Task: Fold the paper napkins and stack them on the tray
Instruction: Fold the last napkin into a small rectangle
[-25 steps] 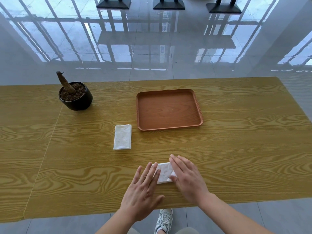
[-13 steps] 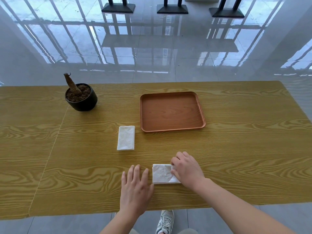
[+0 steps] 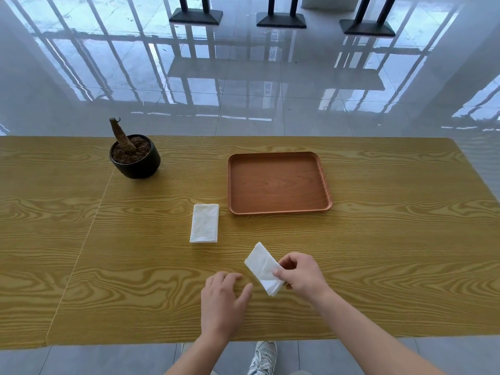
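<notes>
Table (image 3: 405, 253) | pot (image 3: 135, 163), tray (image 3: 278, 211), flat napkin (image 3: 204, 223) | right grip (image 3: 303, 273) pinches folded napkin (image 3: 261, 263) | left grip (image 3: 221, 301) slack

No readable txt anywhere right now. Flat napkin (image 3: 204, 223) has a faint embossed pattern, poss. a logo, too soft to make out. Held napkin (image 3: 261, 266), tray (image 3: 280, 210), pot (image 3: 135, 167), shoe (image 3: 263, 357): no legible label, brand or no.
</notes>
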The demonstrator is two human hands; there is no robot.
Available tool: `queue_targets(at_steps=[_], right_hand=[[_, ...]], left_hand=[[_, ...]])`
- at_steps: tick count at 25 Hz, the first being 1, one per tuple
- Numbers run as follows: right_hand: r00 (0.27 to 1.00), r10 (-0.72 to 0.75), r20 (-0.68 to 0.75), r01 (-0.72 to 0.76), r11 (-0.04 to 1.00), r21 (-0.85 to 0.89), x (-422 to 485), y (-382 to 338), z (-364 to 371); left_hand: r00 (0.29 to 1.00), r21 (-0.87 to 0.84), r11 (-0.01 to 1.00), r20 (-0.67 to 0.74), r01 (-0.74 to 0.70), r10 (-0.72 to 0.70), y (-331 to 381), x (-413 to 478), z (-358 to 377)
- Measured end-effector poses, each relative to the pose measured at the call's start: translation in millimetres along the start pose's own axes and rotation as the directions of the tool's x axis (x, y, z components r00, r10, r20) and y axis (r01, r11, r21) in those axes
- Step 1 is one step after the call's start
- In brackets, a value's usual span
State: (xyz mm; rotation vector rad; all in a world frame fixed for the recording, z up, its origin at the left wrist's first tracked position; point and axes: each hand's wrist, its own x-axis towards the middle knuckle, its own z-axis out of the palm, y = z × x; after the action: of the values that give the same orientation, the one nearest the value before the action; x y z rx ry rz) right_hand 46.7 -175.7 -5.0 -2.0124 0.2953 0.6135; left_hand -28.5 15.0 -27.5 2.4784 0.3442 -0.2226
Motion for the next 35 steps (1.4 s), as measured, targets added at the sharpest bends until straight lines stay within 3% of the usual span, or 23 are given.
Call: queue_targets(at_steps=[3, 4, 6, 8, 12, 14, 20, 28, 35], right_hand=[[1.0, -0.007, -0.018, 0.01, 0.983, 0.186, -6, -10, 6], [1.0, -0.013, -0.02, 0.018, 0.973, 0.231, -7, -13, 9], [0.999, -0.034, -0.024, 0.04, 0.954, 0.299, -8, -20, 15], [0.998, -0.052, -0.029, 0.059, 0.937, 0.345, -9, -24, 20], [0.998, -0.059, -0.019, 0.062, 0.927, 0.37, -8, -28, 25], [0.999, -0.05, -0.013, 0.051, 0.928, 0.369, -7, -27, 25], [0.997, -0.044, 0.064, 0.021, 0.947, 0.32, -2, -31, 28], [0.988, -0.13, 0.086, 0.109, 0.971, 0.214, 26, -68, 57], [0.998, -0.065, 0.002, 0.064, 0.986, 0.153, 64, -106, 103]], left_hand=[[0.975, -0.383, 0.901, 0.165, 0.202, -0.148, 13, 6, -8], [0.948, -0.509, 0.807, 0.252, 0.299, -0.192, 18, 8, -9], [0.874, -0.701, 0.523, 0.409, 0.485, -0.262, 26, 13, -9], [0.807, -0.748, 0.305, 0.521, 0.589, -0.28, 28, 20, -10], [0.782, -0.771, 0.183, 0.55, 0.61, -0.293, 26, 25, -15], [0.809, -0.795, 0.222, 0.478, 0.564, -0.342, 24, 26, -19], [0.897, -0.783, 0.467, 0.258, 0.412, -0.358, 18, 29, -38], [0.916, -0.787, 0.533, 0.096, 0.31, -0.391, 2, 59, -77], [0.905, -0.716, 0.618, 0.046, 0.324, -0.422, -30, 109, -103]])
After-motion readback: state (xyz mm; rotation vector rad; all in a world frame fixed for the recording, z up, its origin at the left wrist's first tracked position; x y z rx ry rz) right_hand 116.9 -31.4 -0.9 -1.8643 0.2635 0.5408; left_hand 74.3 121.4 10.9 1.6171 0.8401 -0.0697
